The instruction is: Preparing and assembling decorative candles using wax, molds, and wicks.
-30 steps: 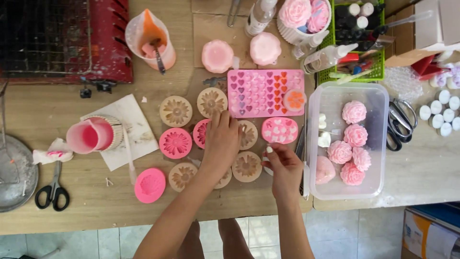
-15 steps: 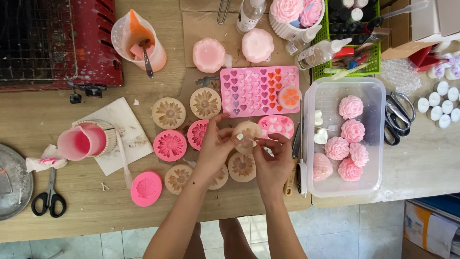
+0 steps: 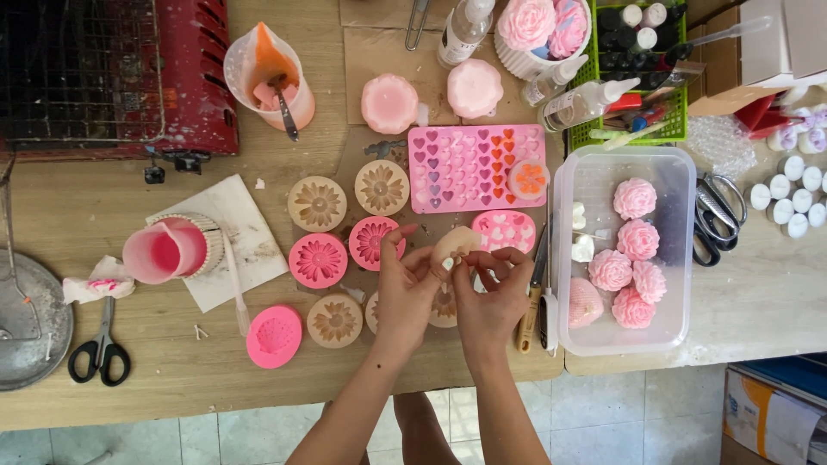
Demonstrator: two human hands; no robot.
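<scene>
Above the table (image 3: pixel 172 379), near its front edge: both hands up, pinching one small beige flower mold (image 3: pixel 454 244). Left hand (image 3: pixel 405 293) closed on the mold's left side, right hand (image 3: pixel 489 297) closed on its right and lower side, fingertips touching it. Mold tipped, sitting just above both hands, equally close to each. Below and left, more round flower molds (image 3: pixel 336 320) lying flat. Pink heart tray (image 3: pixel 476 168) behind, clear tub (image 3: pixel 586 340) of pink roses close on the right. Open room only toward the body, over the table edge.
</scene>
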